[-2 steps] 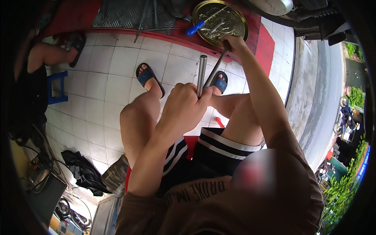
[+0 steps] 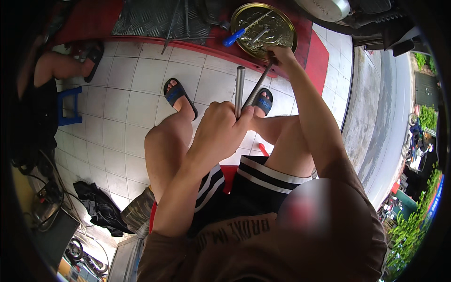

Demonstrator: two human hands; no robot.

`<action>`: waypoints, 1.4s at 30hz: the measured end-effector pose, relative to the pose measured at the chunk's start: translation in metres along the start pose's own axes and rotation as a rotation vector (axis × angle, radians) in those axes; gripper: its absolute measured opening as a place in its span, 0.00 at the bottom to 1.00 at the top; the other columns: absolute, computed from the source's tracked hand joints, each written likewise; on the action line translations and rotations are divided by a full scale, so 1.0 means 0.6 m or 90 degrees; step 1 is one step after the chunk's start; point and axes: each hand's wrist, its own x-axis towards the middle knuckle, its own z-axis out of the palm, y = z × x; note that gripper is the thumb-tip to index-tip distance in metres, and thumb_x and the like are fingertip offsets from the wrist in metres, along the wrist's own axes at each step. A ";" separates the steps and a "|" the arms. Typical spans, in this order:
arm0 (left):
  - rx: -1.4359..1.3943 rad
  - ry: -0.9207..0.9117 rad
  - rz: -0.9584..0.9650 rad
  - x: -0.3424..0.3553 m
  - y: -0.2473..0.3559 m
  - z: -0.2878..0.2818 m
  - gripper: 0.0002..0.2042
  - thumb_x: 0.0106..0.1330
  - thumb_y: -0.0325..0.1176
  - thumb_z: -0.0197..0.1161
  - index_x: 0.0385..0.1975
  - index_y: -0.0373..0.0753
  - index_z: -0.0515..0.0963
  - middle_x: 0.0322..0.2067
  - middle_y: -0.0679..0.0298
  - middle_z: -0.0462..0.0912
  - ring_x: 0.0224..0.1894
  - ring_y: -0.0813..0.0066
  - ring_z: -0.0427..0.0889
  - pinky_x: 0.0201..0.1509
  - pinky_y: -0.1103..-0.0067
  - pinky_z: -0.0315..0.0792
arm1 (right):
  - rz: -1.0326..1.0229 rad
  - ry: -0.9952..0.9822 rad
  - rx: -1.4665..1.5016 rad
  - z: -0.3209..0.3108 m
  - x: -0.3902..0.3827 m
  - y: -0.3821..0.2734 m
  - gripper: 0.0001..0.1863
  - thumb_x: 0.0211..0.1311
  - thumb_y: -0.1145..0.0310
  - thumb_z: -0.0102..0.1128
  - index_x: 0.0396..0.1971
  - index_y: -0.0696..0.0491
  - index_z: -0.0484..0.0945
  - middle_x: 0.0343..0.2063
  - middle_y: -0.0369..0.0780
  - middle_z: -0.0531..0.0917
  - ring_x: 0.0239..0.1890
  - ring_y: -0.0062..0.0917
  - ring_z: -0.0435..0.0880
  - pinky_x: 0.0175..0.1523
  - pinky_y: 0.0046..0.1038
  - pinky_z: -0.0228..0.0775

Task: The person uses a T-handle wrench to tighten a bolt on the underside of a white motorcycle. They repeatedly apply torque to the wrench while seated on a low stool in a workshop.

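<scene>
My left hand (image 2: pixel 218 129) is closed around a smooth silver metal rod (image 2: pixel 239 87), which sticks up out of the fist. A thinner, darker metal rod (image 2: pixel 260 84) slants from the same fist up and right. At its far end my right hand (image 2: pixel 281 55) is closed, with some fingers hidden. That hand is over the near right edge of a round gold tray (image 2: pixel 236 41). Lying across the tray are a screwdriver (image 2: pixel 234 37) with a blue handle and a small silver wrench (image 2: pixel 260 34). Other small pieces in it are too small to make out.
The tray stands on a red platform (image 2: pixel 310 61) with a dark treadplate mat (image 2: pixel 143 21), where long metal tools (image 2: pixel 186 21) lie. A vehicle part (image 2: pixel 324 8) overhangs the far right. Left, a person's leg (image 2: pixel 61 66) is near a blue stool (image 2: pixel 69 105). A red object (image 2: pixel 263 149) lies between my legs.
The view has shifted very slightly. Both hands keep their places on the rods, and nothing has been taken up or let go.
</scene>
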 end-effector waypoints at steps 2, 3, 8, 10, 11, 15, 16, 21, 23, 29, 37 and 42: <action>-0.065 -0.004 0.008 0.008 0.010 -0.012 0.25 0.68 0.42 0.54 0.09 0.31 0.72 0.08 0.62 0.71 0.13 0.71 0.71 0.25 0.73 0.66 | -0.018 -0.025 0.048 -0.009 -0.009 -0.008 0.08 0.61 0.72 0.59 0.40 0.55 0.76 0.26 0.40 0.82 0.22 0.26 0.82 0.24 0.23 0.75; -0.100 -0.007 0.016 0.012 0.017 -0.019 0.26 0.68 0.42 0.55 0.09 0.31 0.71 0.08 0.62 0.70 0.13 0.71 0.70 0.25 0.74 0.66 | -0.033 -0.051 0.108 -0.015 -0.010 0.000 0.09 0.62 0.72 0.59 0.41 0.55 0.76 0.28 0.41 0.82 0.23 0.27 0.83 0.25 0.24 0.76; -0.206 -0.032 -0.047 0.021 0.036 -0.042 0.26 0.70 0.41 0.53 0.09 0.31 0.72 0.07 0.57 0.71 0.12 0.69 0.72 0.21 0.73 0.65 | 0.173 -0.184 0.644 -0.055 -0.046 -0.038 0.16 0.71 0.67 0.43 0.46 0.68 0.67 0.39 0.52 0.78 0.34 0.30 0.83 0.39 0.25 0.82; -0.173 -0.033 0.015 0.012 0.049 -0.032 0.27 0.70 0.44 0.53 0.10 0.32 0.71 0.07 0.61 0.69 0.12 0.72 0.70 0.22 0.74 0.64 | 0.086 -0.194 0.652 -0.051 -0.082 -0.060 0.17 0.72 0.66 0.41 0.45 0.67 0.67 0.38 0.49 0.78 0.34 0.27 0.82 0.39 0.24 0.81; -0.157 -0.033 0.044 0.008 0.054 -0.023 0.27 0.71 0.45 0.52 0.10 0.33 0.71 0.07 0.63 0.67 0.12 0.73 0.69 0.22 0.75 0.64 | 0.045 -0.199 0.655 -0.045 -0.097 -0.067 0.17 0.72 0.65 0.40 0.45 0.67 0.68 0.38 0.48 0.78 0.33 0.26 0.81 0.39 0.23 0.80; 0.143 0.012 0.195 0.010 0.020 0.048 0.22 0.71 0.41 0.51 0.15 0.35 0.77 0.13 0.53 0.77 0.20 0.53 0.77 0.30 0.64 0.70 | 0.045 -0.328 0.626 0.020 -0.191 -0.109 0.15 0.73 0.66 0.40 0.46 0.63 0.69 0.29 0.35 0.71 0.24 0.16 0.69 0.27 0.16 0.67; 0.176 -0.010 0.157 0.015 0.022 0.058 0.20 0.69 0.40 0.53 0.18 0.36 0.80 0.17 0.52 0.79 0.24 0.53 0.79 0.33 0.64 0.72 | 0.044 -0.252 0.644 0.039 -0.207 -0.115 0.13 0.72 0.68 0.41 0.47 0.59 0.70 0.27 0.34 0.70 0.22 0.15 0.64 0.24 0.16 0.60; 0.200 -0.022 0.142 0.044 0.038 0.061 0.15 0.65 0.38 0.57 0.22 0.33 0.79 0.18 0.52 0.80 0.23 0.53 0.80 0.32 0.65 0.75 | 0.030 -0.272 0.587 0.063 -0.193 -0.118 0.10 0.70 0.69 0.43 0.46 0.53 0.69 0.23 0.33 0.68 0.20 0.13 0.59 0.21 0.15 0.51; 0.224 0.002 0.157 0.051 0.042 0.055 0.15 0.65 0.37 0.58 0.22 0.31 0.77 0.18 0.51 0.79 0.23 0.53 0.81 0.31 0.65 0.76 | 0.019 -0.305 0.587 0.064 -0.178 -0.130 0.10 0.71 0.69 0.43 0.47 0.53 0.69 0.22 0.33 0.67 0.20 0.13 0.58 0.21 0.15 0.50; 0.158 0.033 0.172 0.077 0.032 0.030 0.14 0.68 0.37 0.55 0.28 0.30 0.75 0.19 0.50 0.79 0.24 0.51 0.81 0.32 0.64 0.76 | -0.074 -0.287 0.574 0.067 -0.141 -0.158 0.10 0.72 0.71 0.41 0.47 0.52 0.71 0.20 0.31 0.62 0.19 0.12 0.55 0.20 0.15 0.46; 0.076 0.060 0.188 0.082 0.021 0.019 0.15 0.69 0.38 0.55 0.28 0.30 0.74 0.18 0.49 0.79 0.25 0.52 0.81 0.32 0.65 0.75 | -0.058 -0.253 0.607 0.083 -0.135 -0.174 0.10 0.72 0.72 0.41 0.45 0.51 0.73 0.18 0.28 0.59 0.18 0.12 0.53 0.19 0.15 0.43; 0.044 0.061 0.184 0.081 0.033 0.012 0.16 0.69 0.38 0.55 0.26 0.29 0.74 0.16 0.49 0.79 0.22 0.50 0.80 0.29 0.64 0.74 | -0.054 -0.232 0.631 0.076 -0.135 -0.178 0.09 0.72 0.72 0.42 0.44 0.52 0.73 0.18 0.28 0.59 0.18 0.12 0.53 0.19 0.15 0.42</action>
